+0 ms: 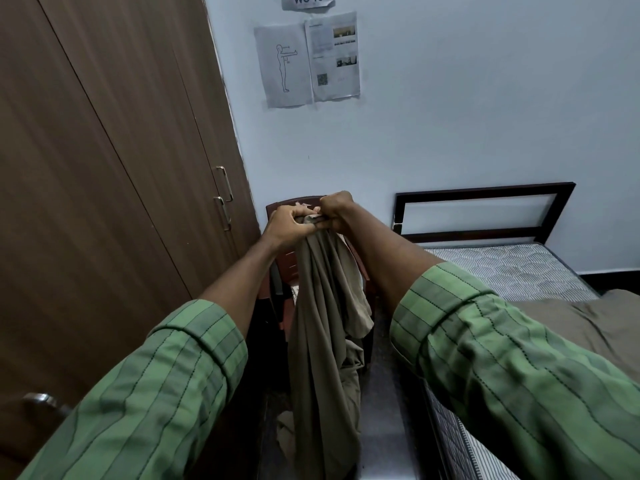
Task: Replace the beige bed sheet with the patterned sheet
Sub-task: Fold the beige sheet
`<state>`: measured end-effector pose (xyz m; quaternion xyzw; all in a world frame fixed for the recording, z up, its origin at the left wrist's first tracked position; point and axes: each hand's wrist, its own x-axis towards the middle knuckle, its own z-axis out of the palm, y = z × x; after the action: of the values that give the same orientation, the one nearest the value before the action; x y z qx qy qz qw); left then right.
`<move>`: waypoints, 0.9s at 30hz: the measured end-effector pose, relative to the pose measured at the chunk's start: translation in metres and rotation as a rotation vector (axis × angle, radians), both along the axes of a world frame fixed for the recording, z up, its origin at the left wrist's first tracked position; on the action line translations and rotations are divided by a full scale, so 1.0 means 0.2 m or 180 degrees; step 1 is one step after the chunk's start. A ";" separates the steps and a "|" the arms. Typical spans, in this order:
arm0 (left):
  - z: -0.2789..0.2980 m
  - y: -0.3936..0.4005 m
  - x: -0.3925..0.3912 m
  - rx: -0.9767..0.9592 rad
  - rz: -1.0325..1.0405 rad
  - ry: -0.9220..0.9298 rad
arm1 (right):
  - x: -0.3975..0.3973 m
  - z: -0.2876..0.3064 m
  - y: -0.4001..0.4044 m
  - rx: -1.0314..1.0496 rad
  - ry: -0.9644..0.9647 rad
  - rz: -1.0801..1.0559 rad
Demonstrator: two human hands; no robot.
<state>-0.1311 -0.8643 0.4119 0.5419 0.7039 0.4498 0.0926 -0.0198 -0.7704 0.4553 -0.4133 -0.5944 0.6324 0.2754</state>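
Both hands, left hand (290,221) and right hand (336,211), pinch the top edge of the beige sheet (323,327), a tight grip; it hangs before the red chair (281,271), its tail trailing onto the bed (568,313). Removal seems underway: the mattress (512,268) lies partly bare. Next, probably gathering the rest clear; no patterned sheet is in view
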 end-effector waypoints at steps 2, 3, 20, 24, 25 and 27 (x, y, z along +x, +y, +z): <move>0.00 0.00 -0.02 -0.0075 -0.0039 0.0483 | 0.01 -0.01 0.00 -0.0165 0.0039 0.0019; 0.01 0.00 -0.04 -0.0120 -0.0032 0.0665 | 0.01 -0.01 -0.01 -0.0218 0.0081 0.0075; -0.08 -0.07 -0.10 -0.0144 0.0233 0.1027 | 0.11 -0.22 -0.06 0.0010 -0.0504 0.1288; -0.04 -0.05 -0.07 0.0183 0.0563 0.0763 | 0.09 -0.36 -0.11 0.0243 -0.0713 0.1584; -0.03 -0.06 -0.07 0.0302 0.0684 0.0700 | 0.09 -0.41 -0.11 0.0309 -0.0895 0.1679; -0.01 -0.07 -0.07 0.0530 0.0827 0.0621 | 0.10 -0.50 -0.13 0.0414 -0.1166 0.1801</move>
<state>-0.1442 -0.8788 0.4094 0.4933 0.7339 0.4600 -0.0802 0.0009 -0.7955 0.3562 -0.3203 -0.7642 0.5598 0.0035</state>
